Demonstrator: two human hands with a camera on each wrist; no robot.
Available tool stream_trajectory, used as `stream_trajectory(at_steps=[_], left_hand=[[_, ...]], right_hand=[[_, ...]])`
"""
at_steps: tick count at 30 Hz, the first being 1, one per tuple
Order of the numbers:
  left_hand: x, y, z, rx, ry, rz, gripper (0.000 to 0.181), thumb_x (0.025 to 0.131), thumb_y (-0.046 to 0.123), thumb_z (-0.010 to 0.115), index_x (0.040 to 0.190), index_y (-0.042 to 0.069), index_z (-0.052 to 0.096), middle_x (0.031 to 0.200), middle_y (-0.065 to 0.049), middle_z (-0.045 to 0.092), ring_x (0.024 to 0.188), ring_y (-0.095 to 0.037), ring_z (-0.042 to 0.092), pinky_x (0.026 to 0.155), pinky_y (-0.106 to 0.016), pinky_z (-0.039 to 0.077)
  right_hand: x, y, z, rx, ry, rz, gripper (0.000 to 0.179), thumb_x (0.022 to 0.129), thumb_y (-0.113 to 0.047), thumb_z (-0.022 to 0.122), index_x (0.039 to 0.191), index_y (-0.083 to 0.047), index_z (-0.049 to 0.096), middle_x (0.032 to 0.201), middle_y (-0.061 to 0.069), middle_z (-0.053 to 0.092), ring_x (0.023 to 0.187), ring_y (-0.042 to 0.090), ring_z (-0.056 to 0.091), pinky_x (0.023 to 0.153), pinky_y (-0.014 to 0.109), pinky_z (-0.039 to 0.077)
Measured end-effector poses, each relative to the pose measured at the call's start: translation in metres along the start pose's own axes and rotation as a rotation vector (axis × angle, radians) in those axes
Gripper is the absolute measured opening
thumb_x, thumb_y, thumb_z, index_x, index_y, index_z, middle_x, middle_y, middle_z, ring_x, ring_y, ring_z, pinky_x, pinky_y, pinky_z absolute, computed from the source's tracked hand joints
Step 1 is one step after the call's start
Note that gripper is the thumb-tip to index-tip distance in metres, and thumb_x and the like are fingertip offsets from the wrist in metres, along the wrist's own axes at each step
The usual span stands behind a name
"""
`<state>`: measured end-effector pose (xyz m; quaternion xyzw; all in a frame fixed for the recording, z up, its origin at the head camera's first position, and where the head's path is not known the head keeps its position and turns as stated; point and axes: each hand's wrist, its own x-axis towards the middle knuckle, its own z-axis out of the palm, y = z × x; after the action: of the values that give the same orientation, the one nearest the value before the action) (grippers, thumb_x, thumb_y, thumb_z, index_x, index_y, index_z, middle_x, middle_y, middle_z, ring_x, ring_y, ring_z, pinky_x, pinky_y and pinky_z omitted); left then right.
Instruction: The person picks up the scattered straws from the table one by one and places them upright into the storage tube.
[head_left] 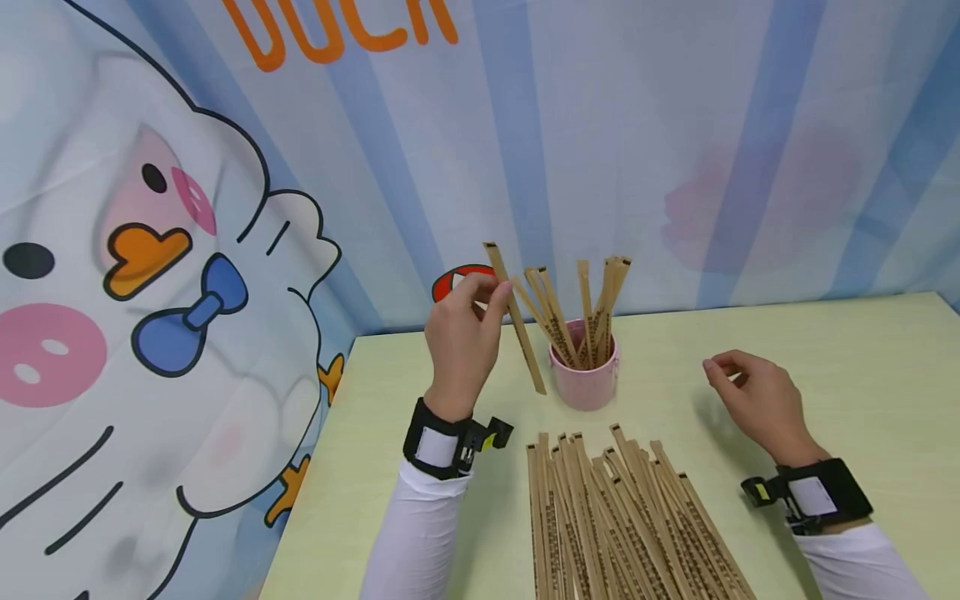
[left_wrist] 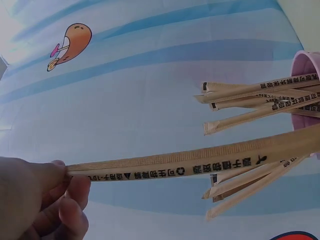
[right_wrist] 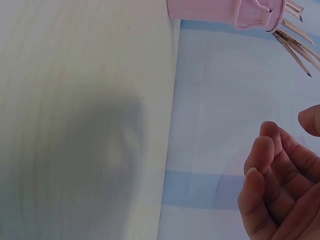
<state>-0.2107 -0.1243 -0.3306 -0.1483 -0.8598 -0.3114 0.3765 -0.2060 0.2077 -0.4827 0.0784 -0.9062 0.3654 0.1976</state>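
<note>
In the head view, the left hand is pinching one brown straw near its top, just left of a pink bucket. More straws are standing in the bucket, and a big pile is lying on the bench, nearer the person. The right hand is hovering over the bench, holding nothing.

In the left wrist view, the fingers are squeezing the straw's end, and black print is showing.

In the right wrist view, the fingers are bending loosely.
</note>
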Motion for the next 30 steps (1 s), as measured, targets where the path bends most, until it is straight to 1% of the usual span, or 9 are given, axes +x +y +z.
stream_trajectory(at_steps=[3,6,10,14,17,23,25,27,30], left_hand=[[0.006,0.000,0.002,-0.007,0.001,0.012,0.021,0.092,0.028,0.062,0.094,0.008,0.068,0.079,-0.004,0.070,0.059,-0.011,0.058,0.051,-0.024,0.044],[0.008,-0.003,0.005,-0.016,0.016,0.014,0.023,0.093,0.029,0.061,0.095,0.008,0.068,0.079,-0.004,0.070,0.059,-0.011,0.058,0.051,-0.024,0.044],[0.008,-0.007,0.013,-0.030,0.043,0.006,0.022,0.092,0.028,0.062,0.094,0.007,0.068,0.077,-0.003,0.070,0.057,-0.011,0.057,0.050,-0.024,0.043],[0.006,-0.011,0.019,-0.032,0.045,-0.007,0.020,0.092,0.026,0.063,0.093,0.007,0.068,0.075,-0.002,0.070,0.057,-0.010,0.056,0.051,-0.021,0.043],[0.006,-0.010,0.018,-0.038,0.055,-0.008,0.021,0.092,0.027,0.062,0.093,0.007,0.068,0.076,-0.003,0.070,0.057,-0.011,0.057,0.052,-0.022,0.044],[0.013,-0.004,0.013,-0.070,0.108,0.015,0.024,0.093,0.029,0.060,0.093,0.006,0.068,0.074,-0.004,0.069,0.053,-0.012,0.055,0.049,-0.024,0.043],[0.014,-0.002,0.014,-0.071,0.106,0.024,0.024,0.093,0.029,0.060,0.093,0.006,0.068,0.073,-0.004,0.069,0.051,-0.011,0.054,0.046,-0.024,0.040],[0.012,-0.003,0.019,-0.061,0.091,0.031,0.023,0.093,0.028,0.061,0.093,0.006,0.068,0.074,-0.003,0.070,0.051,-0.010,0.054,0.045,-0.022,0.039],[0.006,-0.005,0.028,-0.023,0.052,0.028,0.021,0.091,0.027,0.063,0.093,0.007,0.068,0.077,-0.002,0.071,0.051,-0.009,0.054,0.042,-0.021,0.037]], right_hand=[[0.000,-0.001,0.000,0.001,-0.004,-0.003,0.031,0.095,-0.028,0.055,0.101,0.000,0.067,0.086,0.017,0.068,0.069,0.028,0.059,0.051,0.033,0.041],[-0.001,-0.002,0.000,0.001,-0.006,-0.005,0.030,0.095,-0.027,0.055,0.101,0.000,0.067,0.087,0.017,0.067,0.069,0.028,0.059,0.051,0.033,0.041],[-0.001,-0.003,0.000,0.001,-0.007,-0.005,0.030,0.095,-0.028,0.055,0.101,0.000,0.067,0.087,0.018,0.067,0.069,0.028,0.059,0.051,0.033,0.041],[-0.001,-0.004,0.000,-0.005,-0.013,0.003,0.031,0.095,-0.029,0.054,0.101,0.000,0.067,0.087,0.018,0.067,0.069,0.028,0.059,0.051,0.032,0.041],[-0.001,-0.003,0.000,-0.010,-0.016,0.010,0.031,0.095,-0.029,0.055,0.101,0.000,0.067,0.087,0.018,0.067,0.070,0.027,0.059,0.051,0.032,0.041],[-0.001,-0.004,-0.002,-0.011,-0.015,0.009,0.030,0.095,-0.028,0.055,0.100,-0.001,0.067,0.087,0.018,0.067,0.070,0.027,0.059,0.051,0.032,0.041],[-0.001,-0.004,-0.002,-0.012,-0.015,0.008,0.031,0.095,-0.028,0.055,0.100,0.000,0.067,0.087,0.017,0.067,0.070,0.027,0.059,0.051,0.032,0.041],[-0.002,-0.004,-0.002,-0.010,-0.017,0.006,0.031,0.095,-0.028,0.055,0.100,0.000,0.067,0.087,0.017,0.067,0.069,0.027,0.059,0.051,0.032,0.041],[-0.002,-0.004,-0.002,-0.008,-0.014,0.004,0.030,0.095,-0.028,0.055,0.100,0.000,0.067,0.086,0.017,0.067,0.069,0.027,0.059,0.051,0.032,0.041]])
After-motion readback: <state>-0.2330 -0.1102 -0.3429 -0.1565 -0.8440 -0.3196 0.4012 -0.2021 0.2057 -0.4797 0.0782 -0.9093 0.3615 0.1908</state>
